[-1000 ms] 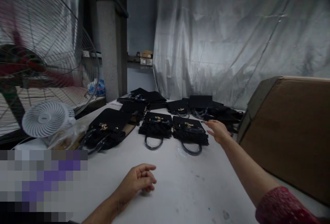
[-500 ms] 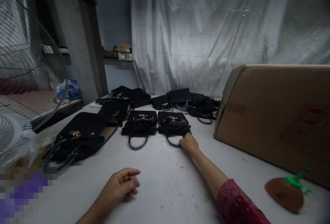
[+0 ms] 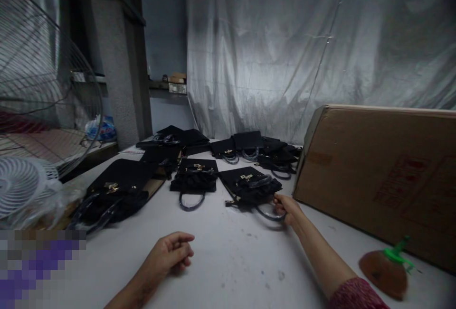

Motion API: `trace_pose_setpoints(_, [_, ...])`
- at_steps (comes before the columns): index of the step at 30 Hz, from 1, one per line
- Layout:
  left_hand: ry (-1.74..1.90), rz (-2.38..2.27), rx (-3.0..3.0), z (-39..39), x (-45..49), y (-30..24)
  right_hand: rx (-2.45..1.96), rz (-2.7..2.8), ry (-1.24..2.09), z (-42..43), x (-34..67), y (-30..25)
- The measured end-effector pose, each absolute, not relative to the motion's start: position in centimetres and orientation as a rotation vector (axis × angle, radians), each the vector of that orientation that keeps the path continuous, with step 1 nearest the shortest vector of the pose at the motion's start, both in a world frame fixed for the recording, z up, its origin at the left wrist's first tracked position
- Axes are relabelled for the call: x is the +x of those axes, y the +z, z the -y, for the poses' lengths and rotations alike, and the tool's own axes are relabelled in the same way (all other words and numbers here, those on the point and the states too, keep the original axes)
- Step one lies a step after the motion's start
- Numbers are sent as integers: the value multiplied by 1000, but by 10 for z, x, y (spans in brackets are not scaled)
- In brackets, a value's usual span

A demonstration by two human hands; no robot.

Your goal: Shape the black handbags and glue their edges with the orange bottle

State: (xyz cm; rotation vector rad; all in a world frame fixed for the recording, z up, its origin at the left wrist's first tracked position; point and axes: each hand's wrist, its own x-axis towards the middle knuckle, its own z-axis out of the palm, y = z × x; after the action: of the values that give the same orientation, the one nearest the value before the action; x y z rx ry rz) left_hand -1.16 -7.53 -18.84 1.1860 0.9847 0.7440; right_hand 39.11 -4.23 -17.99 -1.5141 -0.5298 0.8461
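Observation:
My right hand [image 3: 287,208] is closed round the looped handle of a small black handbag [image 3: 249,186] with a gold clasp, which lies skewed on the white table [image 3: 242,261]. A second black handbag [image 3: 194,180] lies just left of it. My left hand [image 3: 171,253] rests on the table nearer me, fingers loosely curled, holding nothing. A larger black bag [image 3: 116,190] lies at the left.
More black handbags [image 3: 249,145] are piled at the table's far end. A large cardboard box [image 3: 384,176] stands on the right, a brown object with a green top [image 3: 386,268] before it. A big fan [image 3: 39,90] and a small white fan [image 3: 17,190] are at left.
My right hand reached out to the right-hand bag, took its handle and pulled it to the right and toward me, turning it askew. My left hand stayed put.

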Motion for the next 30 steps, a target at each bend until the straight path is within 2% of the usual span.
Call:
trace_pose_setpoints(8, [814,-930,1182,74,-14,-191,-1347,927,593,114,356,-128])
trace_pose_setpoints(12, [903,-873,1113,82,-12,-185,-1373,1705,264,157,322,-114])
trace_pose_setpoints(14, [902,-820,1131,90,-6,-179,-1393,1899,126,172,310,-117])
trace_pose_setpoints(18, [937,-717,1260,103,16,-155,-1386,1903,48,189,299,-130])
trace_pose_setpoints(23, [1033,-752,1294,111,41,-124,-1376,1748,171,201,292,-138])
trace_pose_setpoints(30, [1120,-734,1290,128,52,-137,-1422,1474,289,213,286,-142])
